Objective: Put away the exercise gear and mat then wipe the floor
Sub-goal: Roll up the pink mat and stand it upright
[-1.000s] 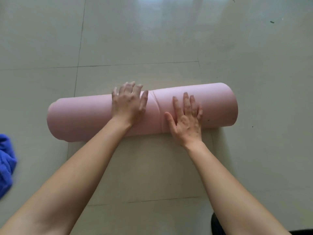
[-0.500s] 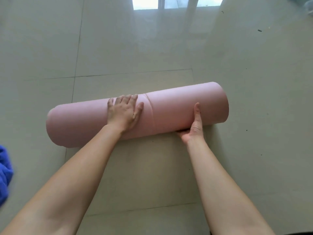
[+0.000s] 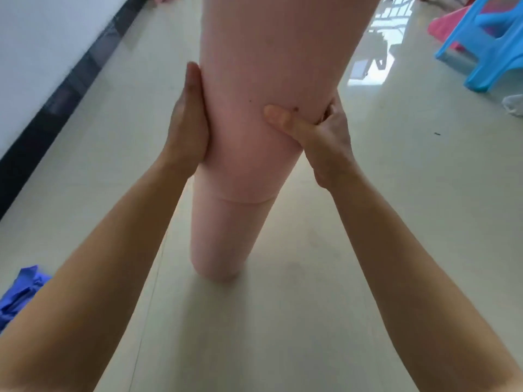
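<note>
On my feed the pale tiled floor (image 3: 368, 222) fills most of the view, glossy enough to throw back window light at the upper right. Standing on end in the middle is the rolled mat (image 3: 271, 66), pink, nearly upright with a slight lean, its top running out of the picture. The roll has slipped lengthwise, so a narrower inner part sticks out below the edge of the outer wrap. Its bottom end is down at the floor, though I cannot tell whether it touches. Along the left runs a white wall (image 3: 42, 38) with a dark baseboard (image 3: 56, 103) at its foot. Both bare forearms reach in from the bottom corners to the roll's middle. At the upper right stands a blue plastic chair (image 3: 486, 52), well apart from the mat, with something pink (image 3: 444, 24) just behind it. The left hand (image 3: 188, 123) lies flat against the roll's left side, fingers straight and pointing up, pressing inward. The right hand (image 3: 325, 137) grips the opposite side: its thumb (image 3: 280, 117) lies across the front and dents the foam, while the fingers curl round the far side. A crumpled blue cloth (image 3: 19, 292) lies on the floor at the lower left, partly behind the left forearm. A small white object (image 3: 513, 104) sits at the right edge, too cut off for me to identify.
</note>
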`<move>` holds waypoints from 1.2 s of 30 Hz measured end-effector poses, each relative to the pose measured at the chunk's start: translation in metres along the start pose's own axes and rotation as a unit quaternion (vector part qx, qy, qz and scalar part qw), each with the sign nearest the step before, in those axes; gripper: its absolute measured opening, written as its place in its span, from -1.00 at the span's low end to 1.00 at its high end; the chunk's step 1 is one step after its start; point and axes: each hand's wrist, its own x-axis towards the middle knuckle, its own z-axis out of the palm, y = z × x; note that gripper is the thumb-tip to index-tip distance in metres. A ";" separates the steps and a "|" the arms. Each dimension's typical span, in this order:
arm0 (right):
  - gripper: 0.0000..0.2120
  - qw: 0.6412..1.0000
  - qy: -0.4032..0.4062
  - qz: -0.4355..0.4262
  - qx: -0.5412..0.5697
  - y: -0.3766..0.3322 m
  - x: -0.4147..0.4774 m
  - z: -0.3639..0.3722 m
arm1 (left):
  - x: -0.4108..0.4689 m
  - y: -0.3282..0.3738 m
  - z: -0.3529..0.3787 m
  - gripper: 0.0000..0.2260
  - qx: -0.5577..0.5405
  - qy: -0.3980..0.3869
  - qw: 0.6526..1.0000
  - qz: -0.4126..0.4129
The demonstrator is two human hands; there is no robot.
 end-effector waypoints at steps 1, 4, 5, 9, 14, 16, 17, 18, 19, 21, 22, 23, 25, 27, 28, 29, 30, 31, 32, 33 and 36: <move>-0.13 0.999 -0.033 -0.021 -0.020 -0.015 0.002 0.005 | -0.001 0.017 -0.007 -0.48 -0.036 0.016 0.999 -0.003; -0.03 0.991 -0.081 -0.058 -0.088 -0.032 0.006 0.016 | -0.011 0.031 -0.018 -0.52 -0.097 0.038 0.995 0.002; -0.04 0.990 -0.086 -0.057 -0.098 -0.031 0.007 0.017 | -0.012 0.026 -0.019 -0.52 -0.103 0.035 0.994 -0.001; -0.23 0.996 -0.075 -0.008 -0.045 -0.023 0.012 0.008 | -0.008 0.015 -0.020 -0.33 -0.114 -0.014 0.993 -0.031; 0.02 1.000 0.012 0.005 -0.009 -0.053 0.032 -0.007 | 0.025 0.067 -0.017 -0.29 -0.113 -0.056 0.991 0.044; -0.22 0.999 0.033 -0.019 -0.034 -0.071 0.043 -0.008 | 0.039 0.087 -0.016 -0.35 -0.107 -0.076 0.990 0.059; -0.33 0.998 0.035 -0.031 -0.049 -0.080 0.048 -0.007 | 0.043 0.093 -0.016 -0.47 -0.089 -0.087 0.991 0.053; -0.39 0.996 0.033 -0.035 -0.070 -0.090 0.051 -0.005 | 0.049 0.096 -0.015 -0.56 -0.072 -0.104 0.991 0.050; -0.40 0.995 0.023 -0.026 -0.099 -0.098 0.056 -0.004 | 0.052 0.098 -0.014 -0.53 -0.053 -0.104 0.992 0.042; -0.33 0.987 -0.027 0.027 -0.154 -0.109 0.062 -0.001 | 0.056 0.094 -0.013 -0.37 -0.072 -0.090 0.993 0.024; -0.30 0.981 -0.045 0.063 -0.178 -0.112 0.063 0.000 | 0.055 0.089 -0.012 -0.37 -0.083 -0.088 0.993 0.012; -0.32 0.973 -0.050 0.089 -0.205 -0.113 0.065 -0.001 | 0.049 0.090 -0.013 -0.39 -0.076 -0.083 0.994 0.003; -0.56 0.964 -0.052 0.121 -0.232 -0.117 0.067 -0.005 | 0.040 0.094 -0.016 -0.38 -0.055 -0.069 0.996 -0.019; -0.70 0.954 -0.069 0.144 -0.253 -0.129 0.064 -0.007 | 0.029 0.107 -0.023 -0.35 -0.024 -0.071 0.995 -0.069; -0.65 0.944 -0.082 0.154 -0.279 -0.133 0.059 -0.008 | 0.027 0.110 -0.027 -0.37 0.005 -0.071 0.993 -0.094; -0.58 0.934 -0.095 0.165 -0.304 -0.139 0.055 -0.006 | 0.019 0.120 -0.029 -0.44 0.044 -0.081 0.989 -0.119; -0.54 0.926 -0.102 0.172 -0.319 -0.139 0.048 -0.006 | 0.013 0.118 -0.028 -0.52 0.067 -0.094 0.983 -0.140; -0.53 0.925 -0.094 0.155 -0.334 -0.131 0.046 -0.006 | 0.007 0.115 -0.026 -0.60 0.088 -0.093 0.980 -0.154; -0.53 0.913 -0.096 0.159 -0.363 -0.169 0.047 -0.005 | 0.006 0.152 -0.035 -0.63 0.116 -0.096 0.974 -0.168; -0.53 0.900 -0.094 0.181 -0.384 -0.200 0.041 -0.003 | -0.003 0.189 -0.042 -0.64 0.134 -0.100 0.967 -0.192; -0.55 0.898 -0.098 0.176 -0.391 -0.200 0.027 -0.007 | -0.020 0.191 -0.042 -0.54 0.118 -0.104 0.969 -0.189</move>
